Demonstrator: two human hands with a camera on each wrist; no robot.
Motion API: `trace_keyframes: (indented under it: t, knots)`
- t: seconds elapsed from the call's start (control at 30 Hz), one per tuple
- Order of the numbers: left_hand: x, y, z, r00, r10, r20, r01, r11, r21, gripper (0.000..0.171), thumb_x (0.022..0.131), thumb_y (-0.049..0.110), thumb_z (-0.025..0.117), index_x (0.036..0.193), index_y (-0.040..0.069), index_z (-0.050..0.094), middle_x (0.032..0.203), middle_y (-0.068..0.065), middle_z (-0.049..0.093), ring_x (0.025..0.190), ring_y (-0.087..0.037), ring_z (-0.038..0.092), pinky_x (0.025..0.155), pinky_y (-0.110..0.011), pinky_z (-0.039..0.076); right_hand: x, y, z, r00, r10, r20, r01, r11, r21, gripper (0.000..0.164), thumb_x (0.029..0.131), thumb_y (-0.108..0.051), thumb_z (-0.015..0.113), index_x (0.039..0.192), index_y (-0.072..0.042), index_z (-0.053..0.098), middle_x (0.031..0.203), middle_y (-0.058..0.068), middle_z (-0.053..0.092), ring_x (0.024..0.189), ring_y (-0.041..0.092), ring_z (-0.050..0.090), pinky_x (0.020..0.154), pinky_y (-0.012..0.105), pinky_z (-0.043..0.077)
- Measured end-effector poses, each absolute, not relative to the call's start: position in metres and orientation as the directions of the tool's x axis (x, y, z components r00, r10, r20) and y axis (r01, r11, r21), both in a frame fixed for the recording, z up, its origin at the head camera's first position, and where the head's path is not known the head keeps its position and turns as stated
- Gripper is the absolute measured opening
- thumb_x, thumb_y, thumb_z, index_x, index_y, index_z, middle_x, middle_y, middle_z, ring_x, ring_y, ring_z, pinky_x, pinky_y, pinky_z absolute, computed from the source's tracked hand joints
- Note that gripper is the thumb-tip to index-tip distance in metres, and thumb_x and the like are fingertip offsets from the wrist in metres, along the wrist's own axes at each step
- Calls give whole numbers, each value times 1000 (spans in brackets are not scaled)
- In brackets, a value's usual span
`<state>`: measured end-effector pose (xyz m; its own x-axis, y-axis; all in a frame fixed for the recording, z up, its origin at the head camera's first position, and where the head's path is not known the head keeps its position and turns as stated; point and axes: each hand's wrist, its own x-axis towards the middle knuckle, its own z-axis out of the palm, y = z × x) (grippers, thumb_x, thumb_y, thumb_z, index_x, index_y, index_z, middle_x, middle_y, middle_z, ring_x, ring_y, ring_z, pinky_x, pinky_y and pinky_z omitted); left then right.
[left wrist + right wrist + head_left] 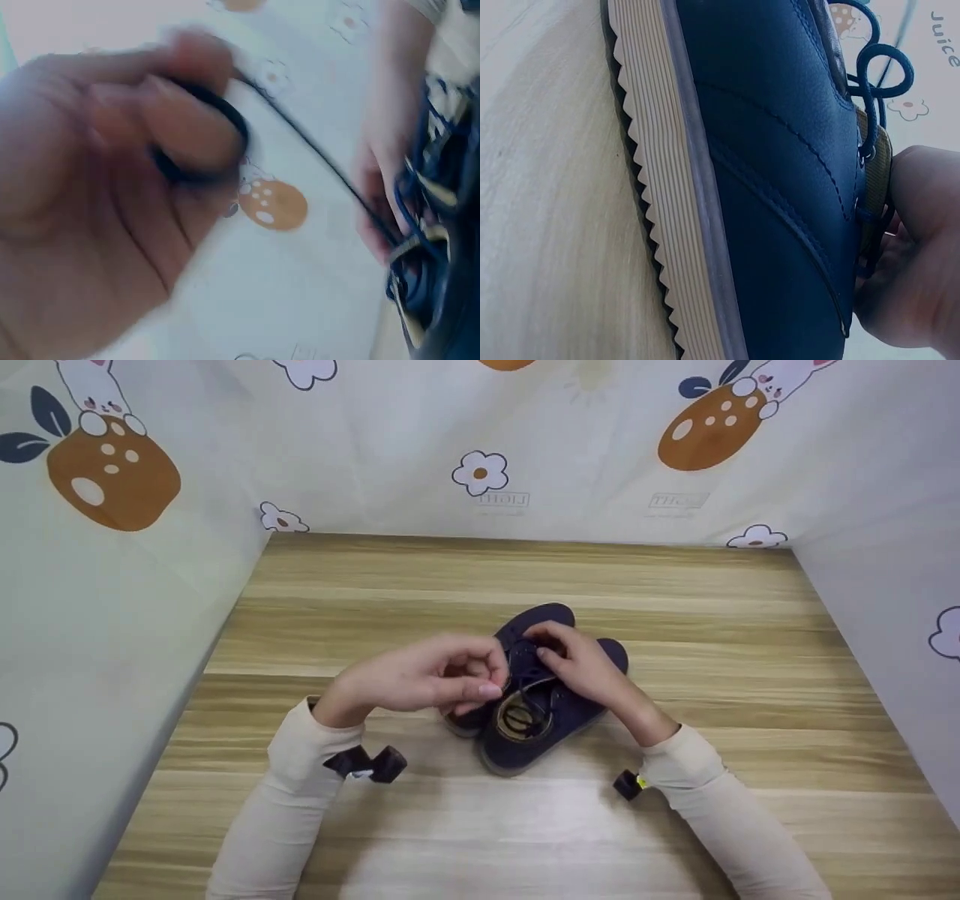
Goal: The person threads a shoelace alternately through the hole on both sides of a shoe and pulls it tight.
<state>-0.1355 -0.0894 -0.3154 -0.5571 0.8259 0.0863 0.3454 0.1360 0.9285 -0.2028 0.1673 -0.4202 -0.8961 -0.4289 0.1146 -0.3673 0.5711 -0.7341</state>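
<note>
Two dark navy lace-up shoes lie side by side on the table: the nearer shoe [517, 754] and the farther shoe [551, 615], toes pointing away to the right. My left hand [427, 671] has its fingers curled round a dark shoelace [304, 142], which is looped about a finger and runs straight to the lacing in the left wrist view. My right hand [581, 664] lies over the lacing area. In the right wrist view, its bent fingers meet the tongue [881, 165] of the nearer shoe; what they grip is hidden. A loose lace loop [889, 71] stands above the eyelets.
The shoes stand on a wood-grain table [360, 592]. Pale cloth walls [375, 457] printed with rabbits, fruit and flowers enclose the back and both sides. A small black device [386, 765] is strapped at my left wrist, another device [627, 784] at my right.
</note>
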Motion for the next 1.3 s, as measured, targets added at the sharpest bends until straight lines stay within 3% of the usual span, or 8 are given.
trace_keyframes:
  t: [0.1,0.2,0.4,0.5,0.8,1.03,1.17,1.3]
  knots:
    - [-142,-89,-318,-661,701,267,353,-23,935,13,100,7,54,96,-5,51,64,4,54,53,-9,49,47,-20,38,-203,166,-420,-898,-424,119,-367,574,-732,27,96,-10,58,123,-13,65,120,7,69,98,20,62,89,35,48]
    - [-153,-85,-329,-751,577,320,383,-14,924,13,100,7,53,97,-5,51,62,2,56,53,-8,51,50,-20,40,-203,166,-420,-897,-424,121,-370,575,-730,27,96,-10,58,122,-12,65,119,7,70,97,21,62,88,35,48]
    - [-169,-75,-360,-832,525,179,418,383,824,11,100,13,56,98,2,56,67,-13,66,55,-17,58,50,-18,38,-203,166,-420,-896,-428,117,-372,582,-723,27,97,-10,58,123,-13,65,119,8,70,96,21,63,87,35,47]
    - [-172,-68,-372,-857,492,153,432,525,734,10,99,12,58,97,2,58,72,-13,71,61,-18,66,53,-18,46,-203,166,-420,-898,-427,108,-366,587,-722,27,97,-11,58,123,-13,64,120,8,70,96,21,63,87,35,48]
    - [-170,-51,-385,-875,469,121,459,724,514,8,90,8,68,85,4,64,88,-10,66,82,-25,64,76,-38,53,-202,167,-417,-900,-418,120,-369,588,-720,26,97,-12,57,122,-14,65,118,5,70,93,19,62,86,34,47]
    - [-165,-49,-390,-864,491,110,501,816,289,16,79,4,71,65,11,67,78,-7,68,74,-27,62,62,-41,51,-202,166,-417,-892,-429,140,-389,574,-720,26,97,-11,58,122,-13,65,116,7,71,90,18,61,85,33,46]
    - [-162,-54,-383,-858,503,99,504,790,349,5,79,7,74,79,11,71,78,-4,69,73,-21,62,64,-37,51,-201,166,-416,-893,-427,142,-390,577,-718,27,98,-12,57,124,-13,64,121,7,69,100,20,63,90,36,48]
    - [-158,-58,-372,-825,558,87,535,722,439,21,83,15,76,102,11,69,79,-1,69,71,-14,61,66,-31,51,-197,167,-412,-904,-389,178,-391,581,-714,25,99,-12,56,123,-10,63,122,9,68,109,23,64,93,40,51]
